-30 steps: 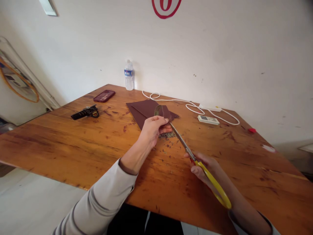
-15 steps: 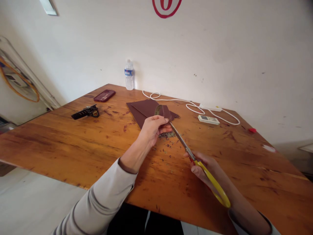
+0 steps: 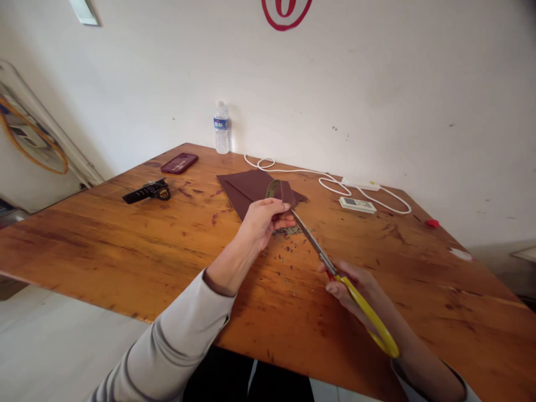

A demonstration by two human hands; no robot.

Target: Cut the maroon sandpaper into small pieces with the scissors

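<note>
– Left hand [image 3: 260, 220] first: holding what?
– Pinching a small brown piece [image 3: 287, 192] between thumb and forefinger, pressed closed on it; the other fingers [image 3: 285, 222] loosely curled underneath. Held up over the middle of the worktop [image 3: 125, 240], towards the far edge.
– Anything beside it?
– A curved olive strip [image 3: 273, 188], just at its left side. Joined or not, cannot tell.
– And the right hand [image 3: 355, 282]?
– Closer to the near edge, fingers curled around the yellow-handled scissors [image 3: 324, 258], though partly hidden by the grips. Blades nearly together, slanting up and away, tips right beside the left thumb and the brown piece. Biting into it or not, cannot tell.
– Below?
– Small dark scraps [image 3: 288, 237], scattered on the wood. Behind, nearer the far edge, a larger brown sheet [image 3: 240, 192], lying with layers overlapping.
– And around the edges?
– Near the far-left corner, a dark red phone [image 3: 180, 163]; in from the left edge, a black object [image 3: 146, 191], hard to name. Upright at the far edge, a clear bottle [image 3: 221, 128]. Looping along that edge to the far-right corner, a white cable [image 3: 293, 170], with a white remote-like device [image 3: 357, 205] just in front. By the right edge, a red scrap [image 3: 432, 223].
</note>
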